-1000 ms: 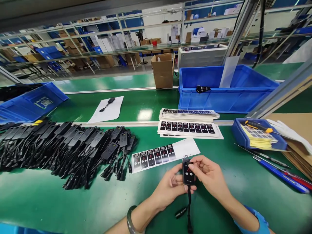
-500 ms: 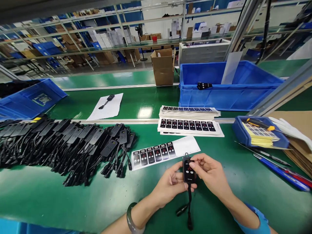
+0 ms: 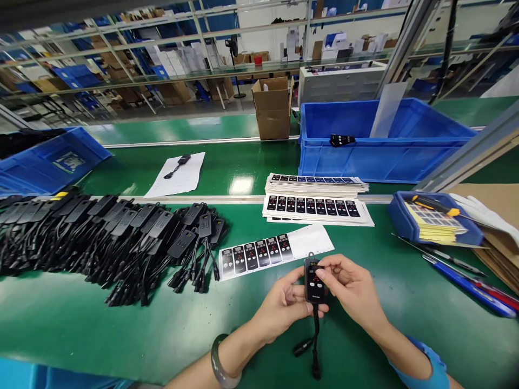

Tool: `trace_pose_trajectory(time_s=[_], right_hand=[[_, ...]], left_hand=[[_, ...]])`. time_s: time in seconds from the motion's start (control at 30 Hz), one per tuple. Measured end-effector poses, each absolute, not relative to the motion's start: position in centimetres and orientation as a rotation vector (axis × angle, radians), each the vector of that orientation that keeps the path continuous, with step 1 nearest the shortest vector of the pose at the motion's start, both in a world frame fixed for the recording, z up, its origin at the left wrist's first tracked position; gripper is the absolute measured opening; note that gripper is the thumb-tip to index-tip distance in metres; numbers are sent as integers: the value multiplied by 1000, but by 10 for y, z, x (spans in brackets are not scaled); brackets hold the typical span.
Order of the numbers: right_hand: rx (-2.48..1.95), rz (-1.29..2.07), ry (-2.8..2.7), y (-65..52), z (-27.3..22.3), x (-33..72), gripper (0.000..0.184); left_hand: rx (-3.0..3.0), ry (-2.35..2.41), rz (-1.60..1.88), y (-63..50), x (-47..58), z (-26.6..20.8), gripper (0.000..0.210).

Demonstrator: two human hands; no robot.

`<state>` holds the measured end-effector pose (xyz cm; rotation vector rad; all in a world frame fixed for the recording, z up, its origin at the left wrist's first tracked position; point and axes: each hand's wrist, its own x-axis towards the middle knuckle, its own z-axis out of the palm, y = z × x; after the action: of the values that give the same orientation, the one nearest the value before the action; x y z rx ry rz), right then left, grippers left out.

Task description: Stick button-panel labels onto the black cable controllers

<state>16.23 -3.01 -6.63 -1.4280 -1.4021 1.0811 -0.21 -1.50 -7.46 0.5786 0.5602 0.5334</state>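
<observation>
Both hands' grip closes on one black controller (image 3: 315,281), left hand (image 3: 284,310) bracing, right hand (image 3: 351,292) thumbing its sticker flat, while the pile of bare controllers (image 3: 109,237) at ten o'clock waits on the bench (image 3: 121,329).

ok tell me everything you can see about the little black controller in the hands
The controller is a small, flat black unit, plastic by its look, with a label bearing red marks on its face and a small loop on top. It is held upright above the green bench; the left hand grips its side and the right hand presses the label. A black cable hangs below.
</observation>
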Motion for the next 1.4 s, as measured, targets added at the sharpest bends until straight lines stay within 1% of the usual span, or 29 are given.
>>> trace_pose_trajectory(time_s=[0.23, 0.47, 0.63, 1.1, 1.4], right_hand=[[-1412, 1043, -1430, -31, -68, 162, 38], [-1415, 914, -1486, -30, -69, 161, 32], [-1443, 864, -1489, -31, -69, 160, 32], [-1500, 810, -1470, -33, -72, 157, 31], [-1578, 584, -1553, -34, -78, 159, 26]], left_hand=[[579, 558, 524, -15, -2, -76, 76], [597, 572, 528, -17, -1, -77, 69], [610, 592, 548, -20, 1, -75, 64], [637, 599, 575, -20, 3, -78, 74], [657, 622, 575, -20, 3, -76, 66]])
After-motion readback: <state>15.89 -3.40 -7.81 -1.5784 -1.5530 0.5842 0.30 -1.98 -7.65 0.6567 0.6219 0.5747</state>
